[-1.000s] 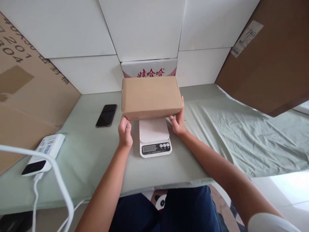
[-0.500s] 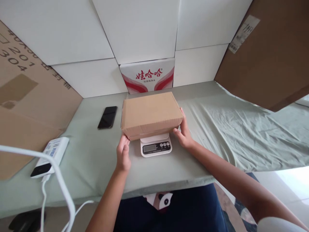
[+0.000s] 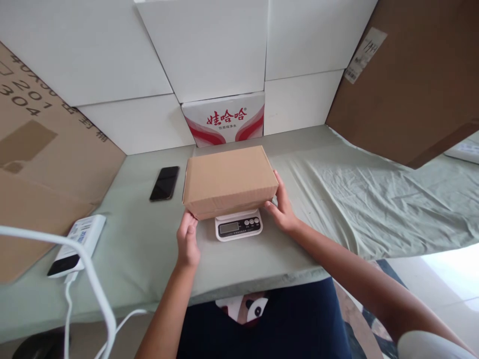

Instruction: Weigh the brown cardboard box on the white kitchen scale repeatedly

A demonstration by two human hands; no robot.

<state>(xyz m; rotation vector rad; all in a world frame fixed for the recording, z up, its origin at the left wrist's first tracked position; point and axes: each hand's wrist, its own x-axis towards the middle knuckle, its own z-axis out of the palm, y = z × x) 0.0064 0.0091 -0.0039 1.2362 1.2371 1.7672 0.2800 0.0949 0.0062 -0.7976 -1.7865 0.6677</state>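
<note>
A closed brown cardboard box [image 3: 230, 174] sits over a white kitchen scale [image 3: 238, 227], covering the scale's platform. Only the scale's front panel, with its grey display and round buttons, shows below the box. My left hand [image 3: 188, 239] holds the box at its front left lower corner, fingers partly hidden beneath it. On the other side, my right hand [image 3: 282, 207] grips the front right corner, with the thumb at the front edge and fingers along the side. Whether the box rests fully on the scale, I cannot tell.
A black phone [image 3: 164, 183] lies left of the box. A white power bank [image 3: 78, 245] with a white cable [image 3: 93, 279] is at the far left. Large cardboard panels [image 3: 404, 85] stand at both sides. A red-and-white carton [image 3: 226, 119] stands behind, on green cloth [image 3: 337, 199].
The camera view has shifted slightly. The box appears a little lower and more level over the scale, with both hands still on it.
</note>
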